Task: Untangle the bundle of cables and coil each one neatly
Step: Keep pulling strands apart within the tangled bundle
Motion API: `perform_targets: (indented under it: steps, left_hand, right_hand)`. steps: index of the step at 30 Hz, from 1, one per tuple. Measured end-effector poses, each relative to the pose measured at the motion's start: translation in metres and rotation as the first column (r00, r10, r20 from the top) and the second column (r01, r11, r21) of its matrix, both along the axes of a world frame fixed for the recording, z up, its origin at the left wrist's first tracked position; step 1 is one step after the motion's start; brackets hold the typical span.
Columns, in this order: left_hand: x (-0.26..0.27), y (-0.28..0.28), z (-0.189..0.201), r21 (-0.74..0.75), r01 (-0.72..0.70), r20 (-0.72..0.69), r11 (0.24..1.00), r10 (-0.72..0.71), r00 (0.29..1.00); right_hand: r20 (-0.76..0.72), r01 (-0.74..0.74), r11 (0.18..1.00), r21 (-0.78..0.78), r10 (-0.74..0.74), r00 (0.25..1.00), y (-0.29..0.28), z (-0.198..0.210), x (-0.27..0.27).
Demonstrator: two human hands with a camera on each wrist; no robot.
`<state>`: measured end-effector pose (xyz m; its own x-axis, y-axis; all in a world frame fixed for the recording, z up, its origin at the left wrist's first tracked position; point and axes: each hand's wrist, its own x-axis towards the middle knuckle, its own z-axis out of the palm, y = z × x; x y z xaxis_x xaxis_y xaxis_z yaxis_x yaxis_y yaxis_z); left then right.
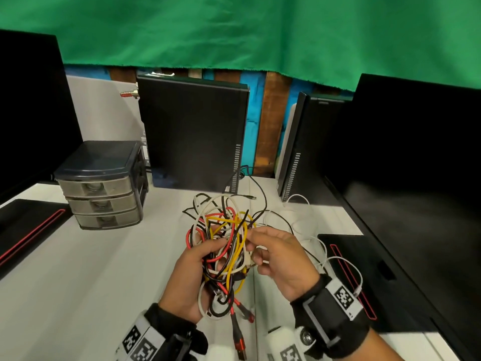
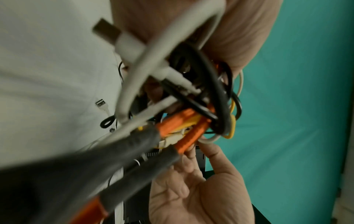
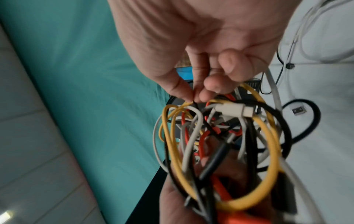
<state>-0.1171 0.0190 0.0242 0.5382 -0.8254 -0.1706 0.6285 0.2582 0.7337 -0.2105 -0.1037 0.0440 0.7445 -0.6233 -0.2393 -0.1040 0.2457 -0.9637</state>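
Observation:
A tangled bundle of cables (image 1: 224, 246), red, yellow, white and black, hangs above the white table in the head view. My left hand (image 1: 190, 272) grips the bundle from the left, fingers curled round its middle. A red plug end (image 1: 240, 345) dangles below it. My right hand (image 1: 276, 256) is at the bundle's right side. In the right wrist view its thumb and forefinger (image 3: 191, 94) pinch a thin black strand at the top of the tangle (image 3: 220, 136). The left wrist view shows the cables (image 2: 191, 106) close up, with a white USB plug (image 2: 114, 37) sticking out.
Loose white cables (image 1: 312, 230) and a thin black cable (image 1: 250, 183) lie on the table (image 1: 104, 269) behind the bundle. A small drawer unit (image 1: 104, 186) stands at the left. Black computer cases (image 1: 192, 131) stand at the back, and monitors flank both sides.

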Motion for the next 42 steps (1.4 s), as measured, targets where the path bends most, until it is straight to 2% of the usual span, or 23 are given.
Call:
perform_targets:
  steps: [6, 10, 12, 14, 18, 22, 24, 27, 29, 31, 33, 35, 36, 38, 39, 42]
  left_hand:
    - [0.009, 0.004, -0.010, 0.033, 0.004, 0.052, 0.999, -0.006, 0.999]
    - [0.008, 0.007, -0.010, 0.028, -0.029, 0.120, 0.999, 0.026, 0.992]
    - [0.013, 0.008, -0.012, 0.026, -0.090, 0.143, 0.996, 0.086, 0.986]
    - [0.022, 0.008, -0.012, 0.004, -0.140, 0.102, 0.990, 0.139, 0.985]
    - [0.050, 0.023, -0.009, -0.032, -0.208, -0.076, 0.978, 0.205, 0.976]
    - [0.067, 0.035, -0.008, 0.012, -0.292, -0.037, 0.956, 0.292, 0.956]
    - [0.069, 0.035, -0.007, 0.051, -0.345, -0.005, 0.937, 0.346, 0.938]
    - [0.074, 0.038, -0.011, 0.087, -0.407, -0.038, 0.909, 0.411, 0.911]
    - [0.078, 0.043, -0.014, 0.094, -0.442, -0.060, 0.892, 0.448, 0.892]
    - [0.077, 0.045, -0.013, 0.095, -0.458, -0.061, 0.884, 0.465, 0.883]
    - [0.073, 0.043, -0.009, 0.082, -0.450, -0.074, 0.889, 0.456, 0.887]
    - [0.064, 0.038, -0.003, 0.052, -0.434, -0.087, 0.899, 0.437, 0.895]
    - [0.059, 0.035, 0.001, 0.040, -0.419, -0.087, 0.907, 0.421, 0.903]
    - [0.048, 0.027, 0.006, 0.015, -0.380, -0.063, 0.925, 0.380, 0.923]
    - [0.042, 0.023, 0.008, 0.000, -0.360, -0.042, 0.933, 0.360, 0.932]
    - [0.026, 0.014, 0.013, -0.033, -0.282, -0.003, 0.959, 0.282, 0.959]
  right_hand:
    - [-0.057, 0.012, 0.997, -0.072, -0.016, 0.998, -0.001, 0.004, -0.002]
    - [-0.069, 0.028, 0.997, -0.066, -0.033, 0.997, 0.000, 0.004, -0.002]
    - [-0.032, 0.096, 0.992, -0.077, -0.099, 0.995, 0.001, 0.003, -0.002]
    - [0.049, 0.217, 0.972, -0.093, -0.213, 0.976, -0.001, 0.005, -0.003]
    - [0.156, 0.394, 0.909, -0.135, -0.373, 0.915, -0.025, 0.022, -0.014]
    - [0.239, 0.524, 0.846, -0.097, -0.491, 0.838, -0.050, 0.036, -0.025]
    - [0.301, 0.601, 0.799, -0.008, -0.571, 0.764, -0.061, 0.047, -0.033]
    - [0.389, 0.697, 0.712, 0.090, -0.669, 0.633, -0.081, 0.065, -0.057]
    - [0.415, 0.727, 0.682, 0.080, -0.686, 0.598, -0.090, 0.068, -0.071]
    - [0.401, 0.720, 0.694, 0.020, -0.665, 0.630, -0.094, 0.064, -0.072]
    - [0.363, 0.684, 0.724, -0.092, -0.615, 0.700, -0.088, 0.059, -0.063]
    - [0.369, 0.639, 0.720, -0.271, -0.536, 0.759, -0.073, 0.054, -0.051]
    - [0.377, 0.599, 0.692, -0.403, -0.471, 0.797, -0.060, 0.052, -0.044]
    - [0.356, 0.459, 0.598, -0.657, -0.291, 0.888, -0.030, 0.047, -0.032]
    - [0.318, 0.372, 0.567, -0.735, -0.197, 0.927, -0.015, 0.043, -0.027]
    - [0.056, 0.047, 0.556, -0.830, -0.001, 0.998, 0.013, 0.025, -0.016]
